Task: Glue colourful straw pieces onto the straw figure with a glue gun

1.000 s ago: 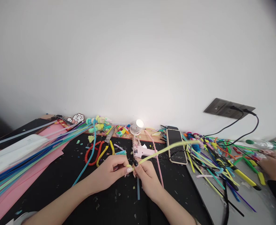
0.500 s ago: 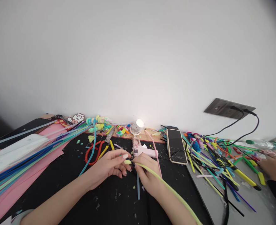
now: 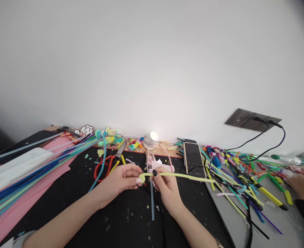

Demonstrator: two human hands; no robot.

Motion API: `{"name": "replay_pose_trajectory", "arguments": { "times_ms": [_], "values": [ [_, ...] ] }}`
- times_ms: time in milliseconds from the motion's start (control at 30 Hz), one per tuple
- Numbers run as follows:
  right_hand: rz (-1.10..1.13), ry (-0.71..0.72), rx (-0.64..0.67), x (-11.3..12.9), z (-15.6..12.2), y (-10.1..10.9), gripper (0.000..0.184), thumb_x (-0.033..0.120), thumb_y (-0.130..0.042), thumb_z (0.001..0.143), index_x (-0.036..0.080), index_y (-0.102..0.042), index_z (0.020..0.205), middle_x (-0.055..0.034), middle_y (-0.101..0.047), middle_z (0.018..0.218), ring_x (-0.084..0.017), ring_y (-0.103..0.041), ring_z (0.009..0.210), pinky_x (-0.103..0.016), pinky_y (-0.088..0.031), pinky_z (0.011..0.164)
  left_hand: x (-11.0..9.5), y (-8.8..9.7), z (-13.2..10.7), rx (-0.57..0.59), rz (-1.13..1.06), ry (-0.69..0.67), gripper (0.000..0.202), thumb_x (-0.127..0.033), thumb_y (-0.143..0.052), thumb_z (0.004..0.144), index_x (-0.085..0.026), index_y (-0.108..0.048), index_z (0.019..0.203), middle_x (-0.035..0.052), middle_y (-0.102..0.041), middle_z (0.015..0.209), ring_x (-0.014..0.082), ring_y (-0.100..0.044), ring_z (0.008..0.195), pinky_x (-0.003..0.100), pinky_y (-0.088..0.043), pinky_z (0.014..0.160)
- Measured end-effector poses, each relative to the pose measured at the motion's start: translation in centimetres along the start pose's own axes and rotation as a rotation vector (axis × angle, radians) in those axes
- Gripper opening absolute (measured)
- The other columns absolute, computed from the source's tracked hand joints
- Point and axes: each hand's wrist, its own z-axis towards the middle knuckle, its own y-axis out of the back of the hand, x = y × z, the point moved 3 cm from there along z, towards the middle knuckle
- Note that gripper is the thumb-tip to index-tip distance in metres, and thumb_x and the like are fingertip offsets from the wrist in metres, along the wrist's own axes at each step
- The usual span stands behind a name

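Here, the left hand [image 3: 127,177] pinches the curled end of a long fuzzy pale-yellow strip [image 3: 186,176]; the right hand [image 3: 167,187] grips alongside, its tail reaching rightward past a pink plastic glue gun [image 3: 155,165]. Print on the round white cup [image 3: 150,141]: illegible.

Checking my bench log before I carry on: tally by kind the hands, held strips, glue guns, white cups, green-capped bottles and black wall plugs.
Hands: 3 (left hand, right hand, co-worker's hand)
Held pale yellow strip: 1
Pink glue gun: 1
White cup: 1
Green-capped bottle: 1
Black plugs: 2
Total: 9
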Motion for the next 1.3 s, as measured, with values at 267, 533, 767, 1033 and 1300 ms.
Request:
{"name": "replay_pose_trajectory", "arguments": {
  "times_ms": [267,533,767,1033,1300],
  "values": [
    [0.055,-0.111,-0.029,-0.4,0.4,0.1,0.054,0.070,-0.061,0.085,0.024,-0.045,0.061,0.0071,-0.035,0.052,-0.010,-0.027,0.045,-0.025,-0.020,0.044,0.8,0.0,0.3,0.156,0.123,-0.020,0.029,-0.028,-0.083,0.075,-0.020,-0.060,0.091,-0.0020,-0.075,0.074,0.0152,-0.068,0.072,0.030,-0.052,0.074],
    [-0.045,-0.124,0.001,-0.3,0.6,0.4,0.051,0.069,-0.048,0.090,0.024,-0.047,0.066,0.0070,-0.035,0.054,-0.011,-0.029,0.046,-0.025,-0.025,0.045,0.3,0.1,0.3,0.087,0.117,-0.035,0.029,-0.027,-0.084,0.073,-0.021,-0.057,0.082,-0.0023,-0.075,0.071,0.0150,-0.068,0.071,0.028,-0.051,0.071],
    [-1.062,-0.078,0.044,1.7,0.3,1.6,0.047,0.038,-0.030,0.104,0.020,-0.058,0.071,-0.0062,-0.065,0.070,-0.020,-0.060,0.066,-0.028,-0.034,0.061,0.0,1.7,0.8,-0.235,-0.048,-0.153,0.032,-0.034,-0.089,0.068,-0.020,-0.061,0.077,-0.0021,-0.073,0.073,0.0130,-0.068,0.071,0.025,-0.054,0.072],
    [-1.419,-0.433,0.020,2.9,1.0,2.0,0.055,0.039,-0.028,0.108,0.015,-0.076,0.095,-0.0199,-0.078,0.096,-0.035,-0.076,0.091,-0.039,-0.049,0.073,-0.8,1.6,0.5,-0.359,-0.165,-0.213,0.041,-0.037,-0.097,0.053,-0.019,-0.065,0.071,-0.0032,-0.069,0.068,0.0114,-0.064,0.066,0.024,-0.056,0.069],
    [-1.409,-0.427,-0.076,2.9,1.4,3.8,0.053,0.036,-0.029,0.108,0.015,-0.072,0.084,-0.0180,-0.078,0.092,-0.036,-0.073,0.097,-0.059,-0.038,0.099,-0.9,1.6,0.4,-0.395,-0.176,-0.219,0.045,-0.040,-0.098,0.050,-0.019,-0.066,0.072,-0.0025,-0.069,0.068,0.0120,-0.065,0.068,0.025,-0.057,0.070]
  ]
}}
